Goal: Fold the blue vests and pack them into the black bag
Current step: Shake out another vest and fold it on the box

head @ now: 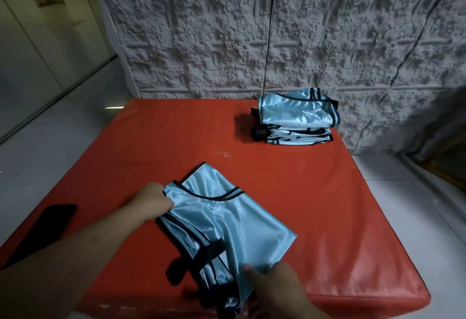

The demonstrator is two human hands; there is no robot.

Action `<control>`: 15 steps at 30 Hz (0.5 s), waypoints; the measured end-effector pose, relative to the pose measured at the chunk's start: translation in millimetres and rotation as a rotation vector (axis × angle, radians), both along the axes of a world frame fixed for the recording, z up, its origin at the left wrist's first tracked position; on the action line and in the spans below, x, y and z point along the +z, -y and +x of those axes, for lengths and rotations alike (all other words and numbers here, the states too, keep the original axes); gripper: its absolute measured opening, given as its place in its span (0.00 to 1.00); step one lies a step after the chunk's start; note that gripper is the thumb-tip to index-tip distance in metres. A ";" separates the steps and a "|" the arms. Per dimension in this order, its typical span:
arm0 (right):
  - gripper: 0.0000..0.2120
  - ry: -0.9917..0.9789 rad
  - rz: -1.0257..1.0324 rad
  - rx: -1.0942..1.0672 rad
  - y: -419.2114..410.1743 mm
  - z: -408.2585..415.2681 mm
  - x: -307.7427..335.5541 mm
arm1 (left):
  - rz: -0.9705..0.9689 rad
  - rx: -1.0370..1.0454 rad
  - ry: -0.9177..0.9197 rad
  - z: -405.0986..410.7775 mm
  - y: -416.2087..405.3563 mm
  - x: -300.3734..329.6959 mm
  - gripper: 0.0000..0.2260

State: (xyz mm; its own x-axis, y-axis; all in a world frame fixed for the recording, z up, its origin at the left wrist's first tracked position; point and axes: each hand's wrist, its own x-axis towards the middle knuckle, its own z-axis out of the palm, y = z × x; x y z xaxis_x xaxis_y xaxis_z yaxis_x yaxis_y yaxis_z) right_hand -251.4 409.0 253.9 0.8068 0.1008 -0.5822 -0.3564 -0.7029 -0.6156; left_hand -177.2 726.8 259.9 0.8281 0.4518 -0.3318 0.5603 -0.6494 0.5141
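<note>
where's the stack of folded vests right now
In the head view, the stack of folded vests sits at the far right of the red table, close against the textured wall.

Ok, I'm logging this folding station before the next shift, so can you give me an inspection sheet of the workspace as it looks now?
Surface: red table, a few pale scuffs near the middle.
Job's things: one blue vest spread at the near edge, part folded; stack of folded vests at the far right corner. Black bag not clearly seen.
Clutter: flat black object at the near left edge; cannot tell what it is.
Grips: left hand grips the vest's left edge; right hand holds its near end, thumb on top.
Cables: dark line running down the wall.
Surroundings: rough white wall, pale floor.
</note>
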 end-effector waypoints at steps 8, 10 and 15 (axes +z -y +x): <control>0.22 0.042 0.016 -0.210 -6.9 13.2 -17.8 | -0.145 0.163 0.002 -16.6 8.2 0.5 0.12; 0.19 0.120 -0.029 -0.257 7.5 35.0 -4.4 | -0.257 0.212 0.009 -20.5 23.4 2.2 0.13; 0.12 0.149 -0.031 -0.263 51.6 81.1 7.2 | -0.275 0.193 0.013 -30.8 70.2 -11.5 0.33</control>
State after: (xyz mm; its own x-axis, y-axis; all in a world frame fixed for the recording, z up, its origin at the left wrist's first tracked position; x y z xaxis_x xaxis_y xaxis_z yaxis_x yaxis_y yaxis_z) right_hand -170.3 357.4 261.1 0.8797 -0.1391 -0.4547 -0.4359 -0.6180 -0.6543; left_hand -208.0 656.6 248.4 0.7410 0.4957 -0.4531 0.6517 -0.3677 0.6634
